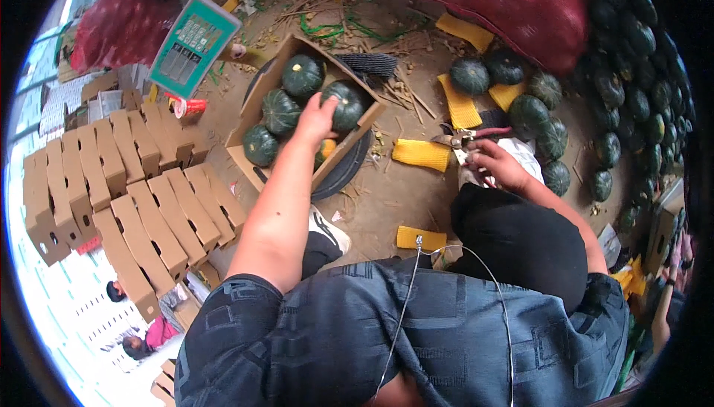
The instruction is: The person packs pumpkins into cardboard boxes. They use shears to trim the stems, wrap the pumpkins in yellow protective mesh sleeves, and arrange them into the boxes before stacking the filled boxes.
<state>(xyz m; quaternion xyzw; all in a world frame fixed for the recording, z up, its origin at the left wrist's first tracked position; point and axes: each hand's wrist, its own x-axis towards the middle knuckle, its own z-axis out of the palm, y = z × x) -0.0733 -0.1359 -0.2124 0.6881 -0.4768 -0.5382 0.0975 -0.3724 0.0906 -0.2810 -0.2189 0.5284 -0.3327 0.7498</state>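
My left hand (pixel 317 122) rests on a dark green squash (pixel 344 107) at the right side of an open cardboard box (pixel 362 122). Several more green squashes lie in the box, among them one at its upper end (pixel 303 74). The box stands tilted on a round black base (pixel 348 164). My right hand (pixel 493 163) is above my right knee, its fingers at pruning shears (pixel 463 138) with red handles; whether it grips them is hard to tell. A yellow foam net sleeve (pixel 422 154) lies on the floor left of the shears.
A green scale panel (pixel 194 44) stands beyond the box, near a red cup (pixel 189 107). Rows of folded cardboard boxes (pixel 162 223) are at left. Loose squashes (pixel 529 116) and a large squash pile (pixel 636 95) lie at right. Red mesh sacks (pixel 496 0) lie ahead; other people are at both edges.
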